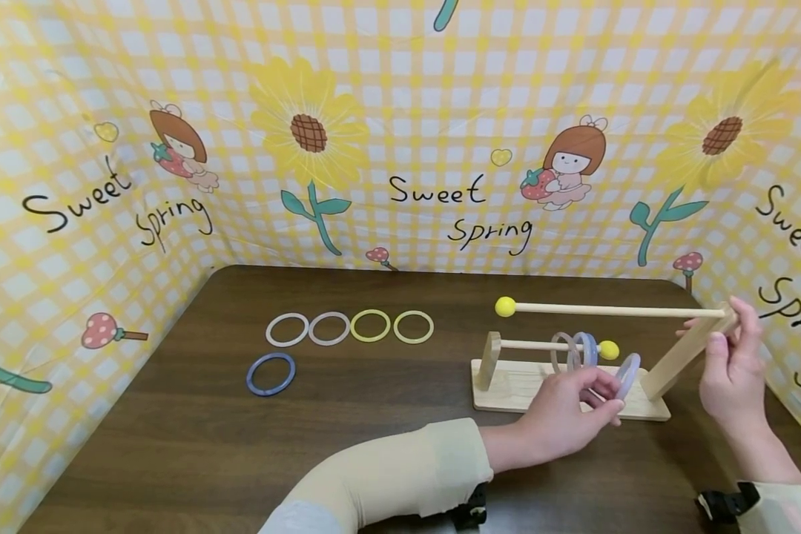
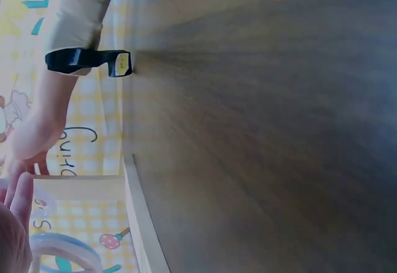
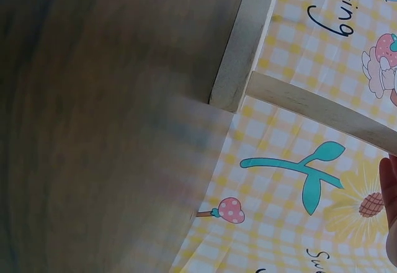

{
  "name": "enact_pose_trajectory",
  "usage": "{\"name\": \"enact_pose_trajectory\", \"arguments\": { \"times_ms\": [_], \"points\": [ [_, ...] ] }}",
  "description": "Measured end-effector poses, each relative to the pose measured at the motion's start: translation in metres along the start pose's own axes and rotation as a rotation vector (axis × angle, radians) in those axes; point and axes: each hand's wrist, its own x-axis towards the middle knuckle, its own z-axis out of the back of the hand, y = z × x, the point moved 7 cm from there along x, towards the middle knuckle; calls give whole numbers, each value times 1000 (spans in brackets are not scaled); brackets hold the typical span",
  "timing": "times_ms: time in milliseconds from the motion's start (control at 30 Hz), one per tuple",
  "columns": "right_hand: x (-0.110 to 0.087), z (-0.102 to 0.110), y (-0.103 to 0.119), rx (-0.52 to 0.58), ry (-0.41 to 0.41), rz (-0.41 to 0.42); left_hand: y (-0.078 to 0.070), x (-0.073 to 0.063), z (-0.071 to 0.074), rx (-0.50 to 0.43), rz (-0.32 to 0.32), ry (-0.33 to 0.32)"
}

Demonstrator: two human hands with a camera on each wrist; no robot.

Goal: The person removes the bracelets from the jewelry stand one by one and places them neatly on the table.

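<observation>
Ring (image 1: 630, 377) at the left hand's (image 1: 567, 415) fingertips, just off the end of the short rod (image 1: 530, 345)

On my feed, the left hand pinches one pale ring, tilted, between thumb and fingers. Just beyond those fingers sits the ball (image 1: 609, 350) capping the short rod, whose long axis runs leftward from it. The ring is not round the rod; I cannot tell whether it touches the ball. The left hand is nearer to that ball. To the right of these fingers, my right hand (image 1: 734, 389) grips the tall post (image 1: 684, 354) near its top; the long rod (image 1: 614, 310) runs left from there. Counts, moving outward: one ring held; at least two on the short rod, overlapping too closely for exactness; two rods, two balls, two posts, one base (image 1: 507, 399). Well left of the fingers, five rings lie on the table (image 1: 173, 445): two pale, two yellow, one blue.
</observation>
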Motion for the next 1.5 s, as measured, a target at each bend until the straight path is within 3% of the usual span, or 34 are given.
{"name": "enact_pose_trajectory", "arguments": {
  "times_ms": [333,633,833,1167,1500],
  "points": [
    [0,0,0,-8,-2,1,-9,-25,28,-144,39,106],
    [-1,0,-1,-19,-5,-11,-10,-45,65,-145,45,121],
    [-1,0,-2,-7,-1,-23,-7,-60,94,-37,11,109],
    [0,0,-2,-4,-6,-18,0,-80,156,138,-73,38],
    [0,1,-1,-14,0,-20,8,-94,222,379,-91,-112]
  ]
}}
